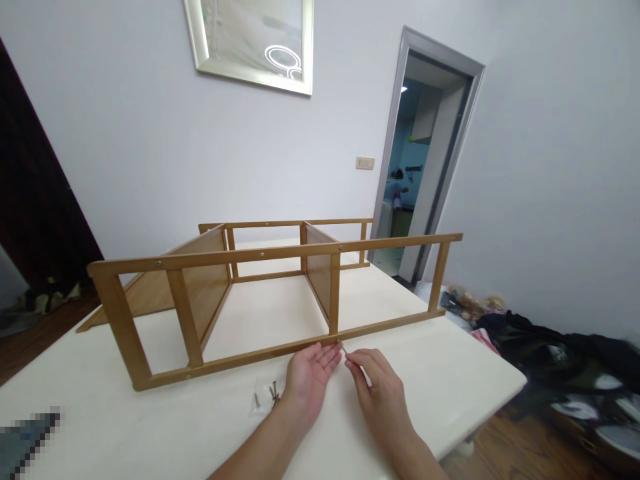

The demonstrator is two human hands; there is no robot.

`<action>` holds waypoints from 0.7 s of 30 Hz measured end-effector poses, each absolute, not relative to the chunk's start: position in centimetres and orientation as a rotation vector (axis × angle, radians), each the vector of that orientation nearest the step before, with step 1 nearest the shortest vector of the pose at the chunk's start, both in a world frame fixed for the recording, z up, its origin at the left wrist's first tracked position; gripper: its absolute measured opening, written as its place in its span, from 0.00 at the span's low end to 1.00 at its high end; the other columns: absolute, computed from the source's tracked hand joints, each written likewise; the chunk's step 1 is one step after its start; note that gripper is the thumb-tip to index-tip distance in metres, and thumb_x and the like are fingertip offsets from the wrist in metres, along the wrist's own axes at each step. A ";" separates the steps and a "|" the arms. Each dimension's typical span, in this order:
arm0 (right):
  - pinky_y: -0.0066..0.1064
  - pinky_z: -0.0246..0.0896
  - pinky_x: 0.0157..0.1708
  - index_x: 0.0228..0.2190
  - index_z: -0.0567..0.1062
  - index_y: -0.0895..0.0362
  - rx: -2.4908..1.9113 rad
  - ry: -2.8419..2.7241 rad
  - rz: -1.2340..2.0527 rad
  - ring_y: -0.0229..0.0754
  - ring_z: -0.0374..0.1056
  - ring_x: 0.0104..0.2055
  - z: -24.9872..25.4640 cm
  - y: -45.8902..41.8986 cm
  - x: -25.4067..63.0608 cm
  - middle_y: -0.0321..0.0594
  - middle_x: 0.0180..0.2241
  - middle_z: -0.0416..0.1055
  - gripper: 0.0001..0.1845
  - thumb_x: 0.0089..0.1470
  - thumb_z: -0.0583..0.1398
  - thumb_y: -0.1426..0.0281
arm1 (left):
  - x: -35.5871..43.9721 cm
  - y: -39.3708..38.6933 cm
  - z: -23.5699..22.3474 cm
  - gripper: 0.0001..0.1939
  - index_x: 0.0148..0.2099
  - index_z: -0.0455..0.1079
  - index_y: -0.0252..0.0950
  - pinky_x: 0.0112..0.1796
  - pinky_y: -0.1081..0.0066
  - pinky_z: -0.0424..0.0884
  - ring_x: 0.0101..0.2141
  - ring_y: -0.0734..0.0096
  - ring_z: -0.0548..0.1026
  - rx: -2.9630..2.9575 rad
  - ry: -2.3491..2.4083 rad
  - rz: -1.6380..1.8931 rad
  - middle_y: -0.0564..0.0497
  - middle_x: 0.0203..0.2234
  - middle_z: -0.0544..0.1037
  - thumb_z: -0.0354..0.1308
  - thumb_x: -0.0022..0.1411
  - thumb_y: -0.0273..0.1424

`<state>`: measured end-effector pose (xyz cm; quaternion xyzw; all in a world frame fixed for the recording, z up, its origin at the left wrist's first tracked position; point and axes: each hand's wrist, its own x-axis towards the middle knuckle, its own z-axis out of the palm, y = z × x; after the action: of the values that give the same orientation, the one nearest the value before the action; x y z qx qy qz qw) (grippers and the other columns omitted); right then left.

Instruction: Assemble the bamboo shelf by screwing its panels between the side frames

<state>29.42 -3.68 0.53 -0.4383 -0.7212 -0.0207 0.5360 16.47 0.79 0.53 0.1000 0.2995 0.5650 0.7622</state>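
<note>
Wooden frame (280, 253) and two hands at a pale table (425, 380). The frame, ladder-like at front and rear, spans the middle of the picture, its near lower rail running just above the hands. At lower centre-right, the right hand (383, 390) pinches a thin metal piece (343, 349) between thumb and forefinger; its far tip meets the rail near the foot of an upright (whether it has entered the wood cannot be told). Such a fingertip grip probably suits fine aim on so slender a part. The left hand (310, 380), at lower centre, is spread flat with the palm turned up and appears to hold nothing; its fingertips lie at the rail beside the metal tip, presumably to steady or guide it.

Just left of that hand, a clear bag (255, 400) with screws (274, 389) lies on the table, likely placed for easy reach, though the left forearm partly covers it. The front upper rail crosses in front of the left panel (210, 287) and the middle panel (320, 277), and the left fingers mask a short stretch of the lower rail. A dark object (23, 440) (blurred into blocks) occupies the lower left; a heap of dark clothes (565, 353) lies beyond the table at right, well apart from the hands.
</note>
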 end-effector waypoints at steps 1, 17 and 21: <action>0.35 0.71 0.34 0.36 0.74 0.52 -1.045 -1.718 -0.049 0.43 0.71 0.35 0.5 -3.6 29.4 0.41 0.32 0.74 0.08 0.61 0.55 0.74 | 16.5 0.8 0.5 0.06 0.36 0.68 0.26 0.46 0.62 0.75 0.42 0.55 0.80 0.216 0.652 1.231 0.28 0.39 0.78 0.50 0.60 0.21; 0.34 0.70 0.33 0.36 0.74 0.52 -1.024 -1.710 -0.124 0.42 0.69 0.35 0.7 -3.4 29.5 0.40 0.32 0.73 0.09 0.61 0.55 0.75 | 16.5 0.7 0.5 0.06 0.36 0.69 0.26 0.45 0.62 0.76 0.40 0.57 0.80 0.218 0.654 1.235 0.30 0.37 0.79 0.50 0.60 0.21; 0.33 0.66 0.30 0.39 0.75 0.53 -0.988 -1.797 -0.266 0.42 0.65 0.32 0.9 -3.5 29.5 0.40 0.30 0.72 0.12 0.60 0.55 0.78 | 16.5 0.7 0.7 0.07 0.36 0.69 0.24 0.43 0.65 0.76 0.39 0.57 0.80 0.225 0.662 1.239 0.29 0.38 0.79 0.50 0.60 0.20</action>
<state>29.54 -3.46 0.86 -0.4105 -0.7466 -0.1104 0.5117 16.50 0.65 0.75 0.1034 0.3038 0.5686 0.7574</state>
